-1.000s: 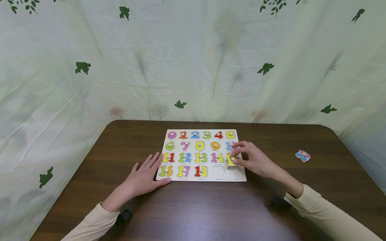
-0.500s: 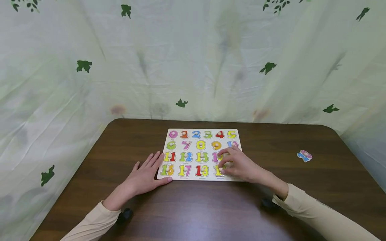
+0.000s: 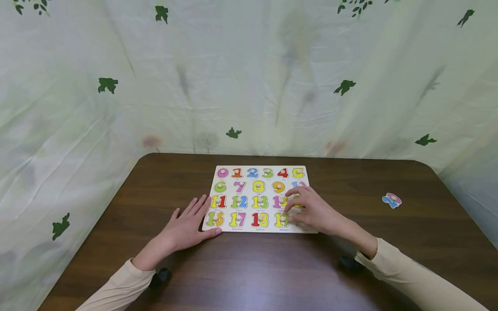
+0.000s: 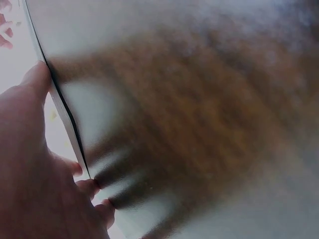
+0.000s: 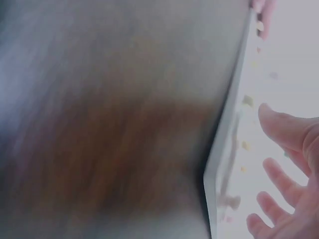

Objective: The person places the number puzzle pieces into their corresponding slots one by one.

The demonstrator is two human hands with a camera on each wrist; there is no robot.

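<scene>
A white peg puzzle board (image 3: 231,232) with rows of coloured number pieces lies on the table. My left hand (image 3: 183,231) rests with straight, spread fingers at the board's left edge. In the left wrist view its thumb and fingertips touch that edge. Over the lower right of the board hovers my right hand (image 3: 317,211), fingers loosely bent, beside the yellow-and-green 19 piece (image 3: 281,219). The 19 lies in the bottom row. The right wrist view shows the right thumb and fingers apart, holding nothing. This hand partly covers the 14, 15 and 10.
A loose blue-and-pink number piece (image 3: 391,200) lies on the brown table (image 3: 249,272), well right of the board. Behind the table hangs a pale curtain (image 3: 249,77) with green leaf shapes.
My right hand has carried the 19 piece left and down from above the 15 into the bottom row, then let go and shifted slightly right. The left hand stays at the board's edge.
</scene>
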